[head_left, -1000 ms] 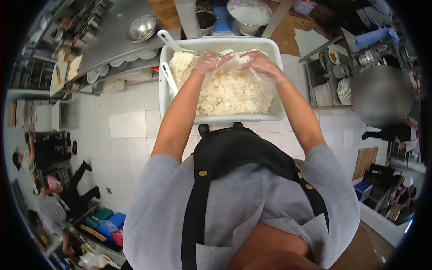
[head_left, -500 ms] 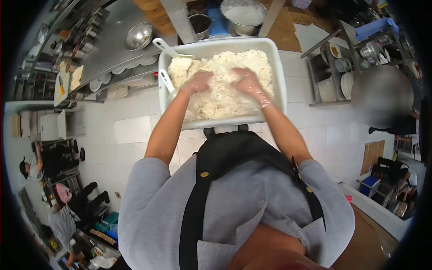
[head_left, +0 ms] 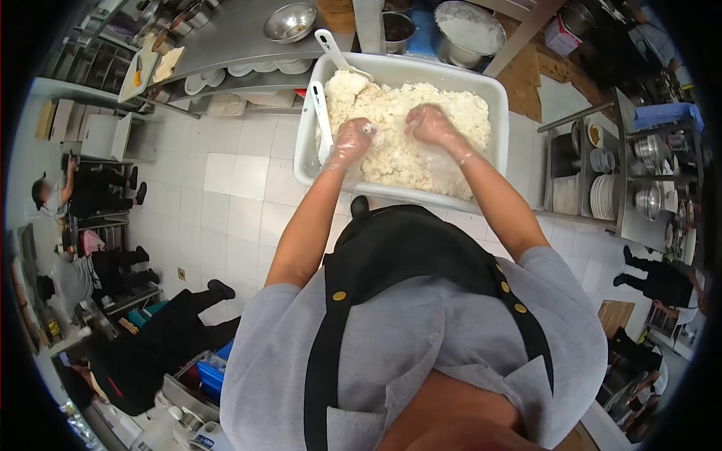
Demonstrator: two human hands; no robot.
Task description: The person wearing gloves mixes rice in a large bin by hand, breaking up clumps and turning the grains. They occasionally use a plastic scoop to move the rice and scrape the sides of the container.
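Note:
A large white tub (head_left: 496,105) holds a heap of white, lumpy food that looks like cooked rice (head_left: 406,161). Both of my hands wear thin clear plastic gloves. My left hand (head_left: 353,141), at the heap's left side, is curled closed, with white grains showing at its fingers. Over the upper middle of the heap, my right hand (head_left: 434,126) is also closed; what its fingers hold, if anything, is hidden. One white paddle (head_left: 335,51) leans out over the tub's far left corner. A second white paddle (head_left: 322,113) rests along the left wall.
Beyond the tub stand a metal pot of white powder (head_left: 470,34) and a dark-filled pot (head_left: 397,31). A steel counter at far left carries a metal bowl (head_left: 289,22). Shelves with stacked plates (head_left: 604,197) are at right. Several people work behind me, one person (head_left: 165,342) nearby.
The view has swung, so the tub sits further right. My hands, blurred and spread on the rice before, are now curled closed. A person in black has come into view at lower left.

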